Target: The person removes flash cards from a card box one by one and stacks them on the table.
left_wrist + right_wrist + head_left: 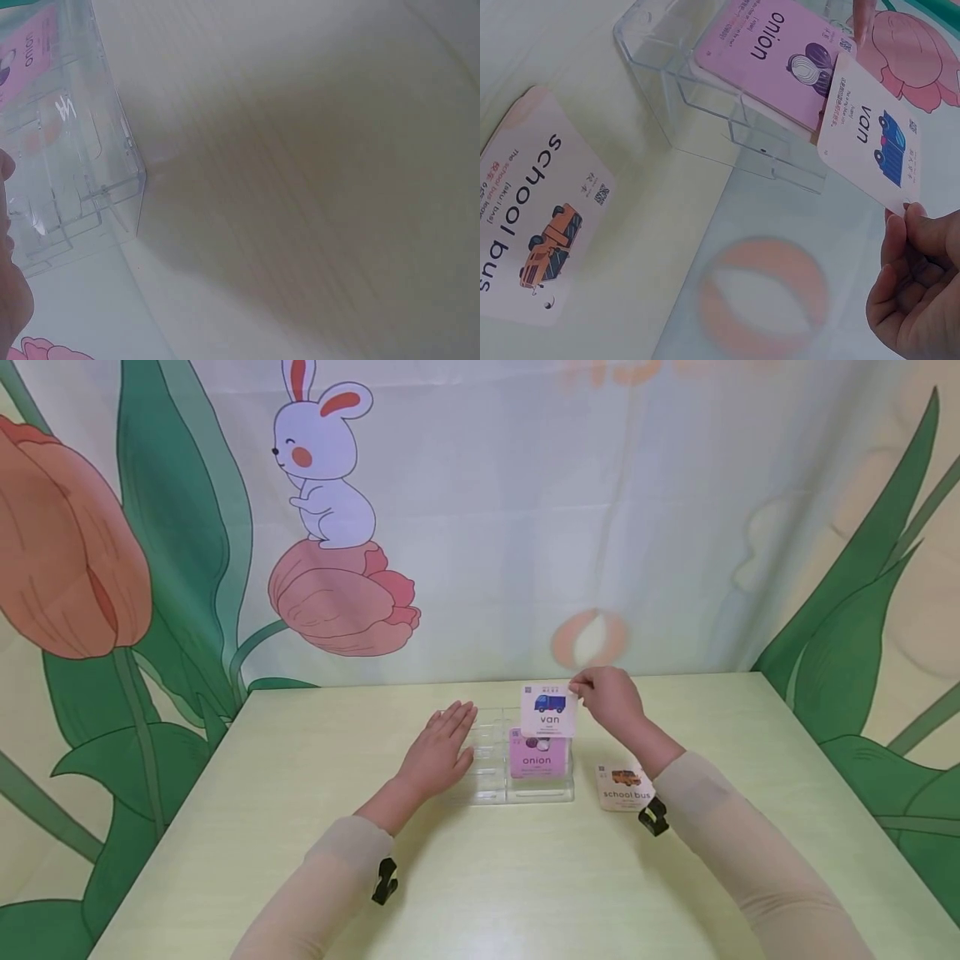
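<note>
My right hand (611,700) pinches the van card (548,711) by its edge, between thumb and forefinger. This white card with a blue truck is held up at the back of a clear plastic tiered rack (487,795), overlapping the top of the pink onion card (537,758). The onion card leans in the rack's right half. My left hand (437,752) lies over the rack's left side with fingers straight. In the right wrist view, the van card (874,135) stands close behind the onion card (776,60), partly overlapping it.
The school bus card (624,787) lies on the table right of the rack, partly behind my right sleeve in the head view. The pale wood-grain table (480,893) meets a printed curtain (487,527) with a rabbit and tulips at its back edge.
</note>
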Tool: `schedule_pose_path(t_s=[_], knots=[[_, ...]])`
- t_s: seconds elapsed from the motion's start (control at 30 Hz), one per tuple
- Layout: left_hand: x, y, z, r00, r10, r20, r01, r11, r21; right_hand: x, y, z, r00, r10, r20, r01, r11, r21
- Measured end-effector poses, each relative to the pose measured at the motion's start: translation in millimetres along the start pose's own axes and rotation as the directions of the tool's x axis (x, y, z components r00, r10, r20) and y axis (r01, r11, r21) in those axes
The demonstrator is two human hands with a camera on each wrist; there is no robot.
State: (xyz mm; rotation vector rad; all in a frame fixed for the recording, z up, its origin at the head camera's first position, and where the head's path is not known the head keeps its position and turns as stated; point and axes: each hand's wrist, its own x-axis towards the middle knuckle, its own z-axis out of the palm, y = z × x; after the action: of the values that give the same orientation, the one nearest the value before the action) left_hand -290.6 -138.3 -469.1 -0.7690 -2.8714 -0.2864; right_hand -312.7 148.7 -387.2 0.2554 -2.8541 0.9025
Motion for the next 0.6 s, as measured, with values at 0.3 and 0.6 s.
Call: schedule_pose_path(t_s=[0.3, 0.6], knots=[[0.4, 0.3, 0.1, 1.000, -0.006, 0.006, 0.006, 1.000, 0.003, 2, -2, -7, 1.000, -0.016, -0.011, 0.016, 1.000, 0.011], [1.1, -0.8, 2.0, 1.000, -0.011, 0.003, 0.011, 1.000, 0.006, 3, -4, -19, 0.999, 0.022, -0.026, -0.020, 0.997, 0.069]])
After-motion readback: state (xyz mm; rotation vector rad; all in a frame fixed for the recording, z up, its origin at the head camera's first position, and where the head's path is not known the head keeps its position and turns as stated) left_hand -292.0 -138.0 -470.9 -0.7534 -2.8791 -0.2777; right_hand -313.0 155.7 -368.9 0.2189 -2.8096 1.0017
